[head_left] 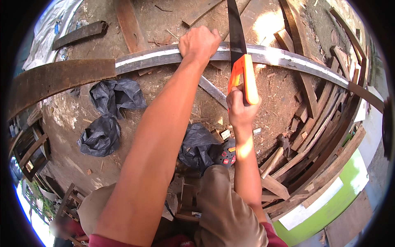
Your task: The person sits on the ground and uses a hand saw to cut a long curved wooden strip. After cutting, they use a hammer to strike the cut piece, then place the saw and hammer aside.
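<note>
- Right hand (242,106): grip closed around the orange-handled saw (249,74).
- Left hand (199,43): grip closed over the grey bar (152,57), which spans the dirt floor (271,94).
- Blade (235,26) crosses the bar; sawing seems in hand.
- Next likely calls for steady strokes.

A long, thin gray beam (263,54) is lying from side to side, and a bright white stripe is running along it. A saw (238,50) is crossing the beam near the middle. Its dark, flat blade (236,29) is going over the beam and pointing away past the far side. Its bright orange handle (252,86) is sitting on the near side of the beam and leaning a little to the right. The blade is hiding any cut in the beam.
</note>
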Tool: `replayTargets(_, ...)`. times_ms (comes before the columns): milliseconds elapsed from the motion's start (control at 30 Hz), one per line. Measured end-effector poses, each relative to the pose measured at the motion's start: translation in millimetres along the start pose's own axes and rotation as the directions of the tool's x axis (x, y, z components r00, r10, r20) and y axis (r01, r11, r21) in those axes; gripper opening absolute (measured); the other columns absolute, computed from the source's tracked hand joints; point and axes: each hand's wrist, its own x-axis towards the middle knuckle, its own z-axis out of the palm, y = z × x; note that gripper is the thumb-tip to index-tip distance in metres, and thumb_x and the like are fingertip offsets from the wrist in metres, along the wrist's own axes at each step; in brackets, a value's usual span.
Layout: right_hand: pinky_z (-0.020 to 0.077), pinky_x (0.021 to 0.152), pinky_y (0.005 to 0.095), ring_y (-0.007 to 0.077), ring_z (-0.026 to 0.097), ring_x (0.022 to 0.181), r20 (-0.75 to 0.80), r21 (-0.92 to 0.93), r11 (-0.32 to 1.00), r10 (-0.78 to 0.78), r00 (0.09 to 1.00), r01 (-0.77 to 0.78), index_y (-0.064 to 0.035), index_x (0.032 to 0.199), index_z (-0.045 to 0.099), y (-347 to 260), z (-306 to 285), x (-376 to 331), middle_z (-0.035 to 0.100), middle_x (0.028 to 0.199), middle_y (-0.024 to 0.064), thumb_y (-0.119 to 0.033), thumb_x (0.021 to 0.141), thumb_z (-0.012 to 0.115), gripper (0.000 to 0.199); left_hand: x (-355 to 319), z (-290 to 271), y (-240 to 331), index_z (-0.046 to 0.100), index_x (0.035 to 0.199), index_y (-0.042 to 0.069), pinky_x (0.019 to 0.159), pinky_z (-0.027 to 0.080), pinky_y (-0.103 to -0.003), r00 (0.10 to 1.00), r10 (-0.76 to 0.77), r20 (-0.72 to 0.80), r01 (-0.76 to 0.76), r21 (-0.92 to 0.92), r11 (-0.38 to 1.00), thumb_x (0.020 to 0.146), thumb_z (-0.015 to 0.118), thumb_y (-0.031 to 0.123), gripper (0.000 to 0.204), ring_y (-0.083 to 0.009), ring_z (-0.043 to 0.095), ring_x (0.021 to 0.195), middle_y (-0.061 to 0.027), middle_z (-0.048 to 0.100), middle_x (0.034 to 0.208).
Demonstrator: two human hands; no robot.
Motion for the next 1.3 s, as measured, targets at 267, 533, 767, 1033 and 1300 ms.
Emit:
replayTargets(267, 0.0569, 0.064, 0.0356, 0.0313, 0.071, 0.065, 0.185, -0.369, 0.904, -0.155, 0.970, 0.215, 0.0090, 0.088, 0.068, 16, -97, -193, 0.069, 0.077, 0.0208, -0.003, 0.077, 0.058, 0.019, 2, -7, 8, 0.075, 0.086, -0.004, 0.079, 0.055, -0.048, 0.997, 0.021, 0.070, -0.017, -0.067, 0.998, 0.093, 0.045, 0.041, 0.055, -0.0390, 0.073, 0.083, -0.0261, 0.073, 0.085)
replayTargets(533, 0.0397, 0.044, 0.0319, 0.0205, 0.052, 0.044, 0.054, -0.231, 0.967, -0.099, 0.994, 0.109, -0.0011, 0.068, 0.056, 3, -4, -27, 0.049, 0.053, 0.0082, 0.002, 0.084, 0.057, 0.017, 3, 6, -6, 0.075, 0.078, 0.003, 0.068, 0.057, -0.044, 0.996, 0.065, -0.063, -0.063, 0.036, 0.997, 0.097, 0.045, 0.041, 0.052, -0.0289, 0.071, 0.067, -0.0163, 0.072, 0.071)
replayTargets(767, 0.0511, 0.059, 0.0332, 0.0225, 0.062, 0.056, 0.194, -0.361, 0.902, -0.178, 0.965, 0.239, 0.0063, 0.084, 0.066, 16, -95, -193, 0.062, 0.065, 0.0109, -0.004, 0.080, 0.054, 0.016, 5, 1, -4, 0.068, 0.064, 0.008, 0.056, 0.053, -0.041, 0.999, 0.020, 0.049, -0.022, 0.047, 0.999, 0.099, 0.044, 0.042, 0.054, -0.0167, 0.059, 0.050, -0.0077, 0.061, 0.055)
replayTargets(1033, 0.0384, 0.044, 0.0310, 0.0117, 0.049, 0.045, 0.039, -0.113, 0.992, -0.057, 0.998, 0.062, 0.0019, 0.073, 0.061, 3, -2, -2, 0.053, 0.053, 0.0045, -0.002, 0.087, 0.066, 0.015, 3, 8, -7, 0.077, 0.081, 0.002, 0.072, 0.057, -0.043, 0.997, 0.040, -0.064, -0.037, 0.048, 0.998, 0.097, 0.045, 0.044, 0.055, -0.0306, 0.072, 0.072, -0.0175, 0.073, 0.074)
replayTargets(1300, 0.0545, 0.058, 0.0328, 0.0296, 0.067, 0.055, 0.148, -0.257, 0.964, -0.028, 0.989, 0.065, 0.0025, 0.081, 0.068, 8, -99, -182, 0.065, 0.064, 0.0145, 0.000, 0.074, 0.062, 0.009, 1, 0, -2, 0.075, 0.078, -0.001, 0.071, 0.056, -0.046, 1.000, 0.015, -0.001, -0.015, 0.018, 1.000, 0.094, 0.047, 0.040, 0.053, -0.0336, 0.072, 0.072, -0.0217, 0.071, 0.073)
